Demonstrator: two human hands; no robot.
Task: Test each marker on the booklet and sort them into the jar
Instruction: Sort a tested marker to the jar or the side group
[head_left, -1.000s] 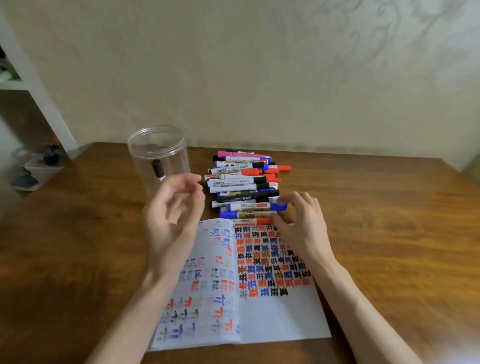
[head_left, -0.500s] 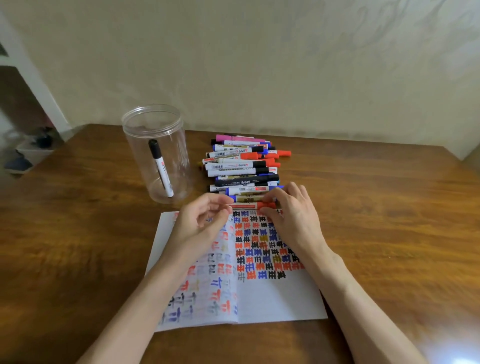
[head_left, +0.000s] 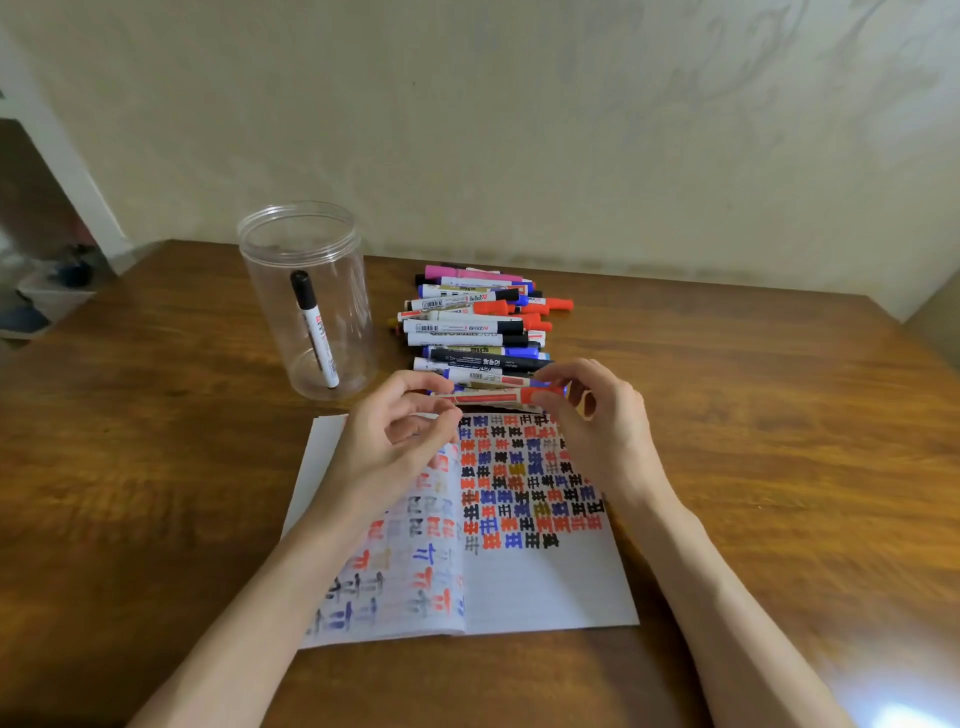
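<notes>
While beside pile (head_left: 478, 332), red marker (head_left: 488, 397) between hands (head_left: 395, 441) (head_left: 597, 431)

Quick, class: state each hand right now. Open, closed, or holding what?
Left hand: pinches the white barrel end of the red marker.
Right hand: pinches the same marker at its red cap end.

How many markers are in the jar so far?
1. A black-capped marker leans inside the clear jar, cap up, its lower end on the jar's floor. The jar is transparent, so none seems hidden. Left hand and right hand pinch a red marker outside it.
</notes>
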